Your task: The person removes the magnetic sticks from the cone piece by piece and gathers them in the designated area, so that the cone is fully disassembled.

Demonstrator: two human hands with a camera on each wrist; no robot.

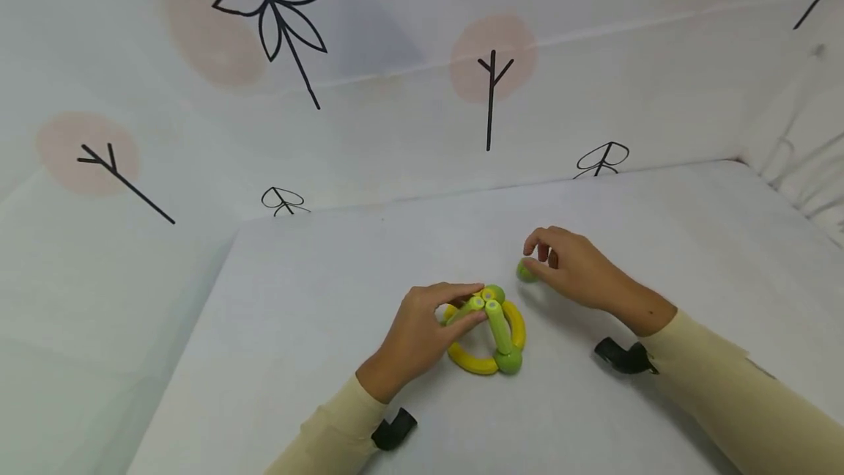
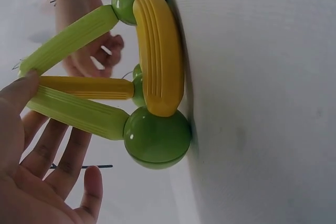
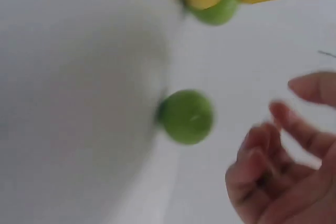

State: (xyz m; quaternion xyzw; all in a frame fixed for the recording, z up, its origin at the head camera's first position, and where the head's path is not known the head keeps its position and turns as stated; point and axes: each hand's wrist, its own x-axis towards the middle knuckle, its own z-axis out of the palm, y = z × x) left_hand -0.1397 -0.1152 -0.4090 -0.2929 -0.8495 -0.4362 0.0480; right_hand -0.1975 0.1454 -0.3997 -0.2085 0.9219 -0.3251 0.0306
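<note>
1. White cloth-like bench (image 1: 297,358).
2. Glossy yellow-and-green rod-and-ball frame (image 1: 500,328) standing there; left hand (image 1: 422,325) pinches its top.
3. Loose, glossy green ball (image 1: 524,271), also on the bench — just left of the nearer right hand (image 1: 574,270), relaxed and holding nothing.

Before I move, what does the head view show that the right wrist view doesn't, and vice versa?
Only the head view shows the left hand holding the top of the toy, both sleeves and the black wrist gadgets. Only the right wrist view shows a gap between the right hand and the loose green ball; they overlap from the head. Both show that hand, that ball and at least part of the toy.
</note>
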